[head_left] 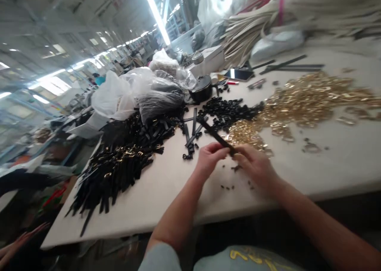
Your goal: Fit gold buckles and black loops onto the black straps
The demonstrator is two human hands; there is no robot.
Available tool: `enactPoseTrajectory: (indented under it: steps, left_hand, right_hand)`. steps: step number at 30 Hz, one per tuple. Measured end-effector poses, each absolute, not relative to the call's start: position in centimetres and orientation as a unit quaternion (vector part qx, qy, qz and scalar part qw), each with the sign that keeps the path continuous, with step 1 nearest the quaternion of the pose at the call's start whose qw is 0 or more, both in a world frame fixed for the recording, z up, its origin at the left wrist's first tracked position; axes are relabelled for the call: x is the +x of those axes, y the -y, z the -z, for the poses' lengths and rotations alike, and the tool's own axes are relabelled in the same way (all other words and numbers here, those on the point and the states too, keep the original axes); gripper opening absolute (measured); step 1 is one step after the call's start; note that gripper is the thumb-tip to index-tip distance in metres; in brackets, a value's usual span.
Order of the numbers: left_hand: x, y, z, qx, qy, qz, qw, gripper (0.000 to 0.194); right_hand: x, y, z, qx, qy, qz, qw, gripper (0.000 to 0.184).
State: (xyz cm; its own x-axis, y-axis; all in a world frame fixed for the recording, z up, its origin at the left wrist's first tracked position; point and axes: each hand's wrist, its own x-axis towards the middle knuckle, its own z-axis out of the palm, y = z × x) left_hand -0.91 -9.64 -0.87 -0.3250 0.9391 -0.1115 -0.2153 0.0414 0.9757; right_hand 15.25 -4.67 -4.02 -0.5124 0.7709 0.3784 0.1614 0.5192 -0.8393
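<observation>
A flat black strap [214, 133] is held between my two hands over the near part of the table. My left hand [212, 156] pinches it near its lower end. Close beside, my right hand [255, 163] has its fingers closed at that same end; whether a small fitting sits there is hidden. Just beyond my hands lie a heap of gold metal buckles [309, 100] and a pile of small black loops [228, 111]. Several loose black strips [194, 130] lie left of the strap. Tiny dark bits [228, 187] are scattered under my hands.
Black straps with gold buckles [119, 170] cover the table's left side. Behind them are plastic bags [133, 88], a dark cup [202, 89], a phone [239, 75] and a bundle of pale strips [247, 37]. Another person's arm [22, 241] shows at lower left.
</observation>
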Motion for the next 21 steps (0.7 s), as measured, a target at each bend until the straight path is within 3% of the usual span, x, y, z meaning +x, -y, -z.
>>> enactPoseTrajectory:
  steps: [5,11,16,21]
  left_hand:
    - [-8.9,11.7,0.0,0.163,-0.577,-0.741,0.302,0.033]
    - [-21.2,20.4,-1.1,0.036,-0.596,-0.797,0.091,0.02]
    - [-24.0,25.0,-1.3,0.013,-0.606,-0.79,0.091,0.033]
    - [-21.1,20.3,0.2,0.107,-0.645,-0.742,0.147,0.027]
  right_hand:
    - [15.7,4.2,4.5,-0.332,0.714,-0.401,0.467,0.021]
    - [15.7,4.2,4.0,-0.318,0.746,-0.39,0.436,0.015]
    - [15.5,4.2,4.3,-0.318,0.752,-0.391,0.425,0.013]
    - [15.5,4.3,4.1,-0.318,0.751,-0.4,0.418,0.013]
